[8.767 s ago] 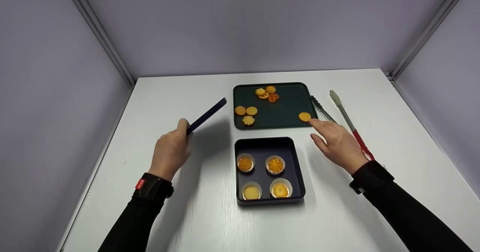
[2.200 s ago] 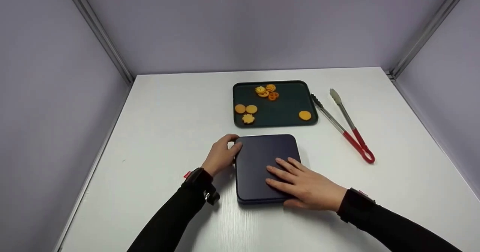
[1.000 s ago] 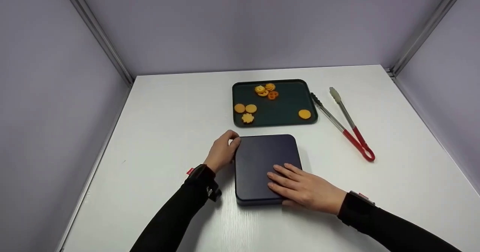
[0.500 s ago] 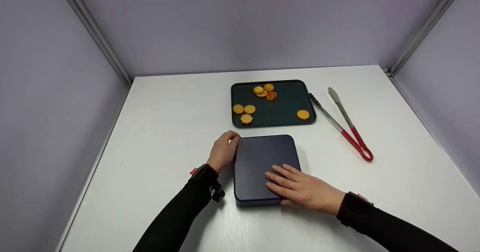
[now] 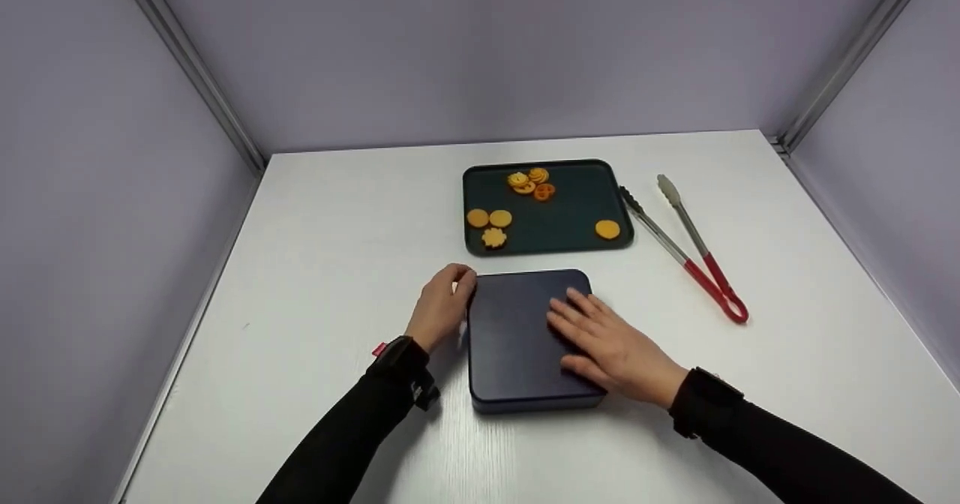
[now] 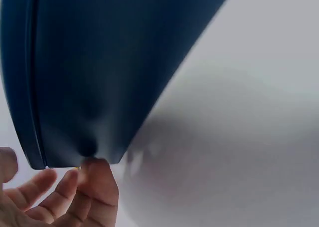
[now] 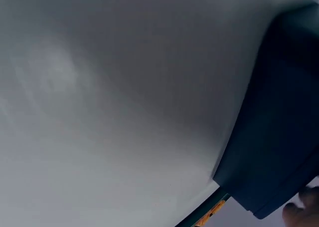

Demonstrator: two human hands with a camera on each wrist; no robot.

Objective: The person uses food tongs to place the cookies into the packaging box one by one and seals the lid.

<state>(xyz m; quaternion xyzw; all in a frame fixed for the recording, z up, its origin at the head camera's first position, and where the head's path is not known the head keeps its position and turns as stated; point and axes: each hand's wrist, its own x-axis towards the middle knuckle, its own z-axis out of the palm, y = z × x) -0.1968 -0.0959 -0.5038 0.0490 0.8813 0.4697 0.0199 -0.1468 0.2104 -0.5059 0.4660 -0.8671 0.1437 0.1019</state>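
Note:
A dark blue rectangular tin (image 5: 517,339) with its lid on stands on the white table in the head view; its inside is hidden. My left hand (image 5: 441,309) holds the tin's far left corner, thumb by the lid's edge and fingers curled behind it. In the left wrist view the fingertips (image 6: 97,174) meet the end of the tin (image 6: 94,77). My right hand (image 5: 615,346) lies over the right part of the lid, fingers spread and nearly straight. The right wrist view has the tin's side (image 7: 279,122) and a blurred bit of fingertips (image 7: 299,212).
Behind the tin lies a dark green tray (image 5: 570,241) with several small biscuits, among them a round one (image 5: 607,229) at its near right. Red-handled tongs (image 5: 701,268) lie spread to the right, one tip by the tray. Grey-purple walls (image 5: 480,54) enclose the table.
Earlier the tin stood uncovered with four-cup pastries visible while my left hand held the lid; now the lid covers it. In the last half second my right hand has slid toward the tin's far side.

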